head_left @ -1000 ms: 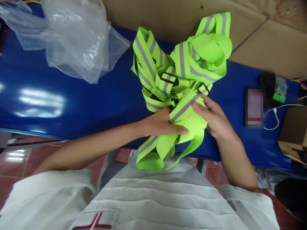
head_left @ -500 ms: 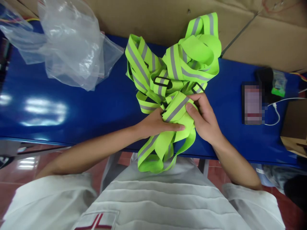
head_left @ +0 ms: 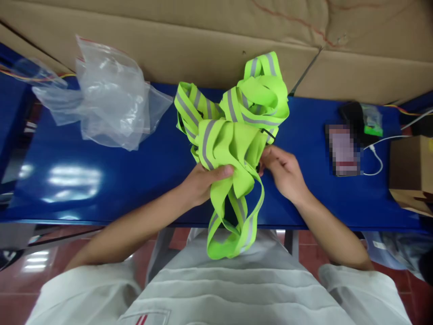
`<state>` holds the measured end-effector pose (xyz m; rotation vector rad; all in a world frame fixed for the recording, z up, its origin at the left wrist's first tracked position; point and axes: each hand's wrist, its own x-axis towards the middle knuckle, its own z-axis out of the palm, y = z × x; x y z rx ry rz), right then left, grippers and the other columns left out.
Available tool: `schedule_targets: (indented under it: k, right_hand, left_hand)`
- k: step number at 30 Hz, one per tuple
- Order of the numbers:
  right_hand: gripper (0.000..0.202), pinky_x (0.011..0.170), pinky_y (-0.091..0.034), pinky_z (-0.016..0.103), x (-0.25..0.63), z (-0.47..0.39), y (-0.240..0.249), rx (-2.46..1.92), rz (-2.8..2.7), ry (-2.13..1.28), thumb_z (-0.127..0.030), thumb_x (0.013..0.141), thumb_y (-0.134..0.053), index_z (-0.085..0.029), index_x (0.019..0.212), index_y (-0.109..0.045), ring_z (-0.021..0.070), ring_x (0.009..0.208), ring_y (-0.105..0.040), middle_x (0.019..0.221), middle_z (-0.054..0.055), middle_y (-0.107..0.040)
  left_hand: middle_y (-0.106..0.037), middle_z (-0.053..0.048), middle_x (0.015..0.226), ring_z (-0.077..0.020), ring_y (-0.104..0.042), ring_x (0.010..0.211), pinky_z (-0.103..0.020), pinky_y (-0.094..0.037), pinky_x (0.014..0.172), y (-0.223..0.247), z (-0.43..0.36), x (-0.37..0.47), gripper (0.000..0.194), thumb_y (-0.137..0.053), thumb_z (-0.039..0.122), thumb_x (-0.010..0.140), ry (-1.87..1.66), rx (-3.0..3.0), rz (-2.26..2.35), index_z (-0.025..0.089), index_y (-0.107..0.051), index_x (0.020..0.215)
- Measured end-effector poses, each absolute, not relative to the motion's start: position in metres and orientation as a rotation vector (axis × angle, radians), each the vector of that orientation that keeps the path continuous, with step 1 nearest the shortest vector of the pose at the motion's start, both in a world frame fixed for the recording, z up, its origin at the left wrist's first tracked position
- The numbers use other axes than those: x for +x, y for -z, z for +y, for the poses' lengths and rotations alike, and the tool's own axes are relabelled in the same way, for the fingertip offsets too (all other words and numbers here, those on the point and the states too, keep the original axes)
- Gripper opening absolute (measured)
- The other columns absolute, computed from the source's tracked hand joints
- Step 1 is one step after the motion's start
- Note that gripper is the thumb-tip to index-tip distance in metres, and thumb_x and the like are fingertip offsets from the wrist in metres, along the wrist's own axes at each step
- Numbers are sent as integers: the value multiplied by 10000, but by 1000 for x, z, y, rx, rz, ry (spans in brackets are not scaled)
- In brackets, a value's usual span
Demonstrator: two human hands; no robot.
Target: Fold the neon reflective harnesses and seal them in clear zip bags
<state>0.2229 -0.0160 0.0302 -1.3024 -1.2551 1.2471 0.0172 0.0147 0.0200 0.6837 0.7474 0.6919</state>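
Observation:
Folded neon-yellow reflective straps (head_left: pixel 230 140) with grey stripes are gripped from the left by my left hand (head_left: pixel 206 183), its thumb lying on top and its other fingers hidden beneath. My right hand (head_left: pixel 286 174) pinches at the right edge of the same bundle, near a small dark piece; its fingertips are partly covered. A loose strap loop (head_left: pixel 233 246) hangs from the bundle over the table's front edge. Behind it, more reflective straps (head_left: pixel 260 101) lie heaped on the blue table (head_left: pixel 142 180), with a black buckle (head_left: pixel 269 134) showing at their right.
Clear plastic bags (head_left: pixel 115 99) lie at the back left. Cardboard boxes (head_left: pixel 203 49) line the table's rear. To the right are a blurred-out phone (head_left: pixel 343 151), a black item (head_left: pixel 352 115), a white cable (head_left: pixel 379 162) and an open carton (head_left: pixel 409 167).
The held bundle has been turned over and lifted, showing its folded layers and covering part of the heap. My right hand has moved from its top to its right edge. The view has shifted.

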Motion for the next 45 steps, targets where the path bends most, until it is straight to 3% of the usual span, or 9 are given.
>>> schedule_targets:
  k: [4,8,14,20,25,30,33,38,45]
  right_hand:
    - [320,682,-545,294,218,-21,-25,-1101,-1441,-1576,-540,925,-719,-226,875,-682,165,740,-643,809,8,-688]
    - [289,768,-583,321,213,-23,-21,-1039,-1372,-1639,-428,851,-820,-260,1051,-697,174,799,-681,883,-3,-704]
    - [266,708,-585,336,208,-20,-20,-1250,-1329,-1405,-473,809,-838,-240,831,-710,183,703,-663,760,-7,-709]
    - [165,766,-580,344,211,-24,-17,-1252,-1062,-1395,-368,789,-840,-265,863,-735,198,812,-683,860,2,-742]
    - [290,847,-591,380,220,-20,-13,-1164,-966,-1544,-449,773,-826,-260,622,-666,238,919,-699,891,22,-748]
    - [147,855,-588,377,225,-15,-7,-1217,-1134,-1803,-357,787,-836,-254,886,-802,237,897,-713,939,36,-774]
    - [178,791,-572,329,233,-9,-14,-1297,-1060,-1621,-350,844,-787,-274,1005,-790,196,828,-705,902,10,-765]
    - [442,802,-556,339,242,-3,-30,-1298,-1063,-1243,-643,996,-506,-294,1118,-749,209,912,-688,1014,41,-741]
    - [211,645,-450,300,235,-20,-29,-1388,-1312,-943,-454,895,-775,-272,908,-668,169,702,-541,779,-10,-596]
  left_hand:
    - [-799,-79,968,-272,-785,848,-360,-660,755,-23,19,13,485,-897,537,735,-784,735,732,166,-767,1020]
    - [-790,-45,900,-228,-762,757,-322,-645,682,-24,22,14,473,-922,509,706,-868,727,751,171,-749,988]
    - [-800,-48,933,-254,-776,847,-346,-644,770,-24,21,18,542,-978,454,638,-919,689,760,183,-729,1036]
    - [-792,-58,1180,-273,-754,1125,-382,-611,1019,-24,27,19,481,-938,389,734,-1047,617,750,213,-738,1134]
    - [-786,-75,1213,-305,-738,1180,-390,-627,997,-22,34,16,461,-941,408,728,-1024,595,731,194,-754,1092]
    - [-766,-101,1265,-335,-730,1189,-418,-640,971,-24,33,14,461,-943,397,729,-1011,583,698,175,-755,1087]
    - [-770,-103,1253,-332,-733,1182,-419,-638,970,-27,32,13,475,-948,376,725,-992,580,684,178,-757,1111]
    - [-787,-86,1211,-317,-728,1187,-405,-618,1006,-26,24,15,508,-976,334,670,-957,662,739,185,-775,1113]
    - [-791,-86,1196,-322,-728,1172,-416,-609,1017,-26,18,18,503,-969,354,662,-941,860,789,183,-784,1097]
